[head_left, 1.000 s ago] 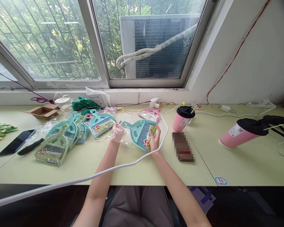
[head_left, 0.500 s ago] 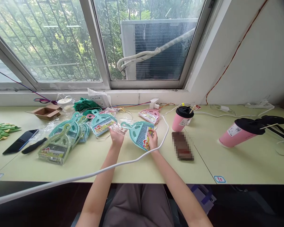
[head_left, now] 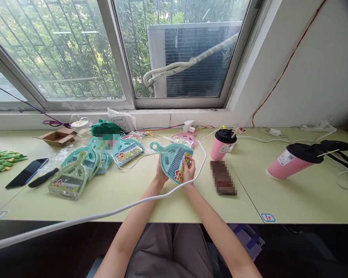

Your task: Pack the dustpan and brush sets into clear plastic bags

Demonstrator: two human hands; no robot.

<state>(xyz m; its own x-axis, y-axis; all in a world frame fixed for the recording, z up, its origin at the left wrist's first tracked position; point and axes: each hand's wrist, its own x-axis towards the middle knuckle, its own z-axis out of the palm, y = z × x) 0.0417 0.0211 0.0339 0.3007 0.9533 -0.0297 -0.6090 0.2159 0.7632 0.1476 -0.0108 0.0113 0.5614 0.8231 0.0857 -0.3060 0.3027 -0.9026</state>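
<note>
A teal mini dustpan with a grey-bristled brush nested in it is held above the table, handle pointing up and left. My right hand grips its right edge, thumb over the colourful printed card. My left hand supports the lower left edge, its fingers mostly hidden behind the pan. Left of my hands lies another teal dustpan set. Farther left, more teal sets and a light green dustpan set in clear wrap are piled together. A pink dustpan set rests behind the held one.
A white cable crosses in front of my forearms. Two pink cups with black lids stand to the right, near a pixelated dark object. Leftward are a phone, a black-handled object and an open cardboard box.
My left hand has moved right, away from the other teal set and clear plastic, to the held dustpan. The held dustpan has shifted slightly right and up.
</note>
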